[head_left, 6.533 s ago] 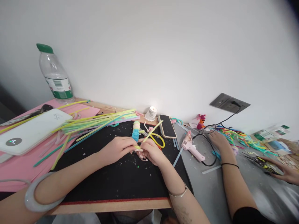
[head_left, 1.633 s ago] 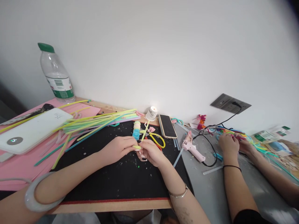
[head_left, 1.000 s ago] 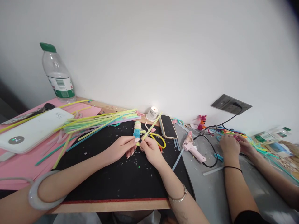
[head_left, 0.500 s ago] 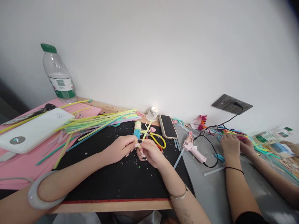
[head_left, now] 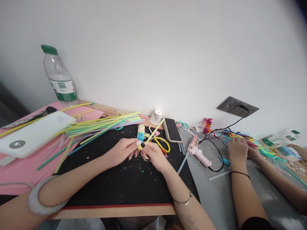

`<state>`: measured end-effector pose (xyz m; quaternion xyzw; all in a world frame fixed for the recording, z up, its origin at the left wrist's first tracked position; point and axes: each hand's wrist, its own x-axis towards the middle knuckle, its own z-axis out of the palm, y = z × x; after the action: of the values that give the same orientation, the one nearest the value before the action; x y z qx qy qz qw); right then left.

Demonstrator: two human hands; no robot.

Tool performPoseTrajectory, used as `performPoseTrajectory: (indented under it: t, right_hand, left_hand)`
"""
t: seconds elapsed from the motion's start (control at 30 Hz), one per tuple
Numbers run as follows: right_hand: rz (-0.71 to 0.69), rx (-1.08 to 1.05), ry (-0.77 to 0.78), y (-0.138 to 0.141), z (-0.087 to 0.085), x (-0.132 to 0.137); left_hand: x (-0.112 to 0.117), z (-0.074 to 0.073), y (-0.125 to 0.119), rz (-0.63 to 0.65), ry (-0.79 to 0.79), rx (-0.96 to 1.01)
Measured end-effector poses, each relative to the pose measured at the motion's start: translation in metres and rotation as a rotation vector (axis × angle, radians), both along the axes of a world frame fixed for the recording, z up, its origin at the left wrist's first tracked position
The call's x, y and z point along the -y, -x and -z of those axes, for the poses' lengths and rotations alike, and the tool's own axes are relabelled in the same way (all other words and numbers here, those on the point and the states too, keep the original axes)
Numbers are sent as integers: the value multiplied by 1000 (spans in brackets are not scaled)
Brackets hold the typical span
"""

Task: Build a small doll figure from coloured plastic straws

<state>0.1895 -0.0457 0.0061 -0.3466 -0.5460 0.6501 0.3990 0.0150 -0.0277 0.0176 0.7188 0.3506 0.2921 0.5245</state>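
Above the black mat (head_left: 107, 188), my two hands meet at the lower end of a small striped roll of wound pipe cleaner (head_left: 140, 134), cream and yellow at its top and blue below. My left hand (head_left: 127, 148) pinches that roll between thumb and fingers. In my right hand (head_left: 153, 153), thumb and fingers close on a pale yellow pipe cleaner (head_left: 154, 131), whose free end slants up to the right. Just beyond my right hand lie yellow-handled pliers (head_left: 165, 143), partly covered by it.
Loose pipe cleaners (head_left: 103, 126) lie left on pink paper (head_left: 14, 179) beside a white power bank (head_left: 35, 134). A bottle (head_left: 59, 76), a paper cup (head_left: 156, 117) and a phone (head_left: 173, 130) stand or lie behind. Right are a glue gun (head_left: 198, 151) and a co-worker's hands (head_left: 237, 151).
The yellow pipe cleaner's free end has swung right and shows longer. My right fingers have shifted slightly at the roll's lower end, where more yellow is visible.
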Motion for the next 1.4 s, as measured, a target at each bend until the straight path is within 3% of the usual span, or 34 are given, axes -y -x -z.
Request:
performPoseTrajectory:
  t: [0.1, 0.23, 0.4, 0.6, 1.07, 1.4]
  right_hand:
    - [47, 179, -162, -1, 2, 0]
    - [101, 302, -218, -3, 4, 0]
    - [113, 245, -132, -3, 5, -2]
    - [90, 153, -41, -2, 4, -4]
    - [-29, 28, 123, -9, 0, -5]
    - [-86, 29, 271, -8, -8, -2]
  left_hand:
    - [-1, 7, -6, -33, 273, 96]
    - [-3, 14, -11, -40, 446, 162]
    - [-4, 17, -12, 14, 512, 186]
    - [-1, 9, -11, 47, 496, 175]
    - [0, 6, -3, 72, 197, 19]
    - [-2, 0, 5, 157, -407, -203]
